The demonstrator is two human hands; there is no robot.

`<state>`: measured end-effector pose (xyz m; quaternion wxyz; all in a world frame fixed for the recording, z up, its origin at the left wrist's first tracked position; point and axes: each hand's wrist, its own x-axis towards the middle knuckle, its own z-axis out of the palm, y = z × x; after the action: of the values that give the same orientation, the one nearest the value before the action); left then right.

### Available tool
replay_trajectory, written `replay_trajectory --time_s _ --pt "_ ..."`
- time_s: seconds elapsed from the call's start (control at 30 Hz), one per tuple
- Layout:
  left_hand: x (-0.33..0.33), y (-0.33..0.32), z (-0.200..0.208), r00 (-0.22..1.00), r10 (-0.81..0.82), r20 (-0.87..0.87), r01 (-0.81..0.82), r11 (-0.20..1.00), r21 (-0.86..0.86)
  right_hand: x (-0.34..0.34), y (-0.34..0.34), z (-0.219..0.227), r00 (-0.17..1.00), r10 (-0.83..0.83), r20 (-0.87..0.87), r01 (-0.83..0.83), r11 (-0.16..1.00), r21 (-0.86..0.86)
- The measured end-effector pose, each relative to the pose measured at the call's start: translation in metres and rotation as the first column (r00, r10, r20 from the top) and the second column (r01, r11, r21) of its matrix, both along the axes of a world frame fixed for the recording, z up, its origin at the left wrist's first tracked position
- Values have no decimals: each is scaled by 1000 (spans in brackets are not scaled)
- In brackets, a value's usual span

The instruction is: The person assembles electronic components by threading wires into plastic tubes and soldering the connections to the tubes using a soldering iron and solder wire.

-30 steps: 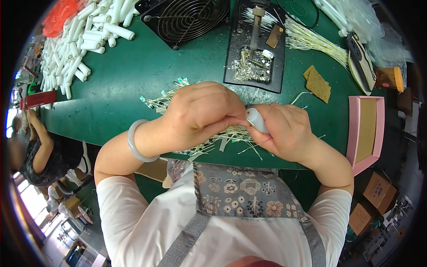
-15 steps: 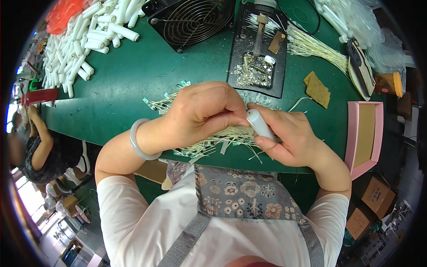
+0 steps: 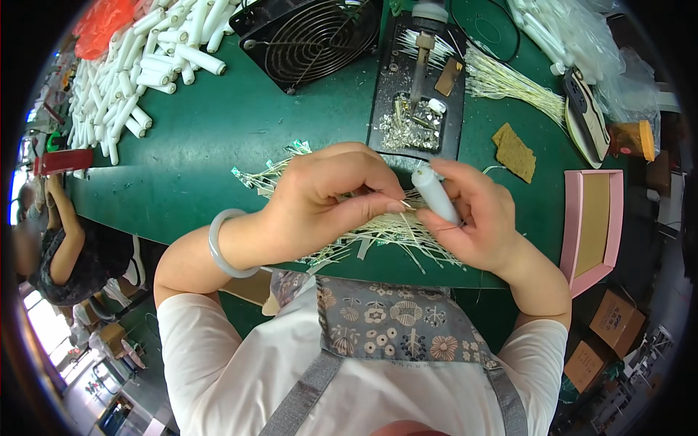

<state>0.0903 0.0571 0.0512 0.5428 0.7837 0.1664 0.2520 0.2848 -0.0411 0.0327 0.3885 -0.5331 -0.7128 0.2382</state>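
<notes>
In my right hand (image 3: 486,221) a white cylindrical battery cell (image 3: 436,195) is gripped, its end tilted up and away from me. The fingertips of my left hand (image 3: 327,189) are pinched together on a thin wire (image 3: 406,205), just beside the cell. A dark thin wire also runs near the cell; where it ends I cannot make out. Under both hands lies a loose bundle of pale thin wires (image 3: 371,238), several tipped with small green circuit boards (image 3: 299,148).
Ahead stands a soldering iron (image 3: 419,71) over a black tray (image 3: 452,142) with solder scraps. A black fan (image 3: 309,40) and a heap of white cells (image 3: 156,62) are at the far left. To the right are a brown sponge (image 3: 516,152), more wires (image 3: 509,81) and a pink box (image 3: 572,240).
My right hand has shifted right with the cell. My left fingertips have come away from the cell's end, and a wire now shows between them.
</notes>
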Motion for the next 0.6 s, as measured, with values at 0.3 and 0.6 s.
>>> replay_trajectory --time_s 0.3,0.6 --pt "1 -5 4 996 47 -72 -81 795 -601 -5 4 -13 998 2 57 -25 917 398" --pt "4 -1 -2 1000 21 -6 -18 659 -752 -5 4 -15 991 -46 124 -4 925 380"
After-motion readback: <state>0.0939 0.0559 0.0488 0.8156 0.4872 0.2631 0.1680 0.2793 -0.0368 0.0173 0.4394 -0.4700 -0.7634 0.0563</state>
